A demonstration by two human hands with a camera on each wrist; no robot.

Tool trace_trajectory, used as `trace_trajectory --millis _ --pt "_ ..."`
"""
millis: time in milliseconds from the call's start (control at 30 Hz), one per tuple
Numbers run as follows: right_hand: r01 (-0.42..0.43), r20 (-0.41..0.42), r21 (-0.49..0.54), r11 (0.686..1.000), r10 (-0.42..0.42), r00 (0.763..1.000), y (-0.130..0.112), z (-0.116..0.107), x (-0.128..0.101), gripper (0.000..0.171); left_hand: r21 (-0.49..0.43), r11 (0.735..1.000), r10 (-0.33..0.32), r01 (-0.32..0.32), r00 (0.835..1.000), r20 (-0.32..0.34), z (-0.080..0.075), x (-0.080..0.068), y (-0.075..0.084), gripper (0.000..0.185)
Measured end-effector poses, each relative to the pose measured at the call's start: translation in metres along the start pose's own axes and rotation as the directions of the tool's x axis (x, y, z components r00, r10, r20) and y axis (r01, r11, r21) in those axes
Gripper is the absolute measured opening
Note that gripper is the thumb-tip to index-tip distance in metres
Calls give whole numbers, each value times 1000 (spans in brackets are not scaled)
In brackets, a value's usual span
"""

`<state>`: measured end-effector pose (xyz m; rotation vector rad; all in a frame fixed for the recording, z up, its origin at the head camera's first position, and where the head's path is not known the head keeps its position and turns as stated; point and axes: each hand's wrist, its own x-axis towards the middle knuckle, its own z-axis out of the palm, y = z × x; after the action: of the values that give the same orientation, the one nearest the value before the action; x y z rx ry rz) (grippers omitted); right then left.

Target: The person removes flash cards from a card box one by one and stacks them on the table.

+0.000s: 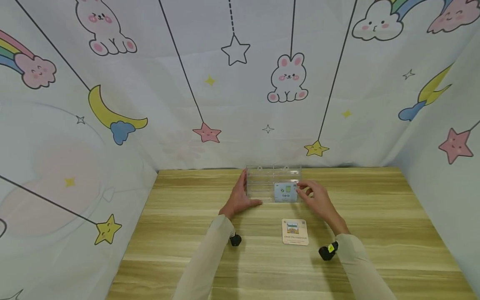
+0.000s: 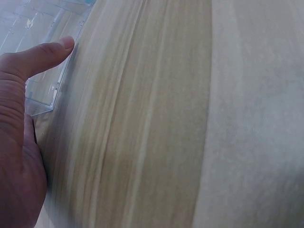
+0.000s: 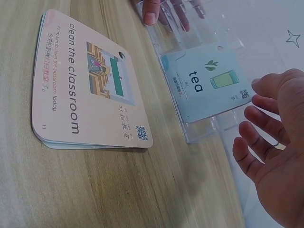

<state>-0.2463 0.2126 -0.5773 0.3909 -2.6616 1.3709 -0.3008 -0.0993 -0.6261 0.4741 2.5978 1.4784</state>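
A clear plastic rack (image 1: 260, 183) with several compartments stands at the back of the table. My left hand (image 1: 238, 199) grips its left end, thumb along the lower front edge and the other fingers at the side. In the lower right compartment sits a light blue flash card (image 3: 204, 83) reading "tea", with a green drink pictured. My right hand (image 1: 318, 203) pinches that card's corner between thumb and index finger, while the remaining fingers curl loosely. Nearer to me lies a small stack of flash cards (image 3: 95, 90), its pink top card reading "clean the classroom".
The wood-grain table (image 1: 180, 233) ends at a white cloth backdrop (image 1: 247, 108) with cartoon rabbits and stars, close behind the rack. Similar cloth hangs on both sides. A black wrist camera (image 1: 328, 251) sits by the right sleeve, and another black camera (image 1: 235, 240) by the left.
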Motion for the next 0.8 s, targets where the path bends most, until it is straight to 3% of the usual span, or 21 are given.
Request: trace_trajectory --millis 800 --pt "-88 27 58 994 86 996 -1 2 -2 30 0 1000 -1 1 1000 6 0 1 -2 137"
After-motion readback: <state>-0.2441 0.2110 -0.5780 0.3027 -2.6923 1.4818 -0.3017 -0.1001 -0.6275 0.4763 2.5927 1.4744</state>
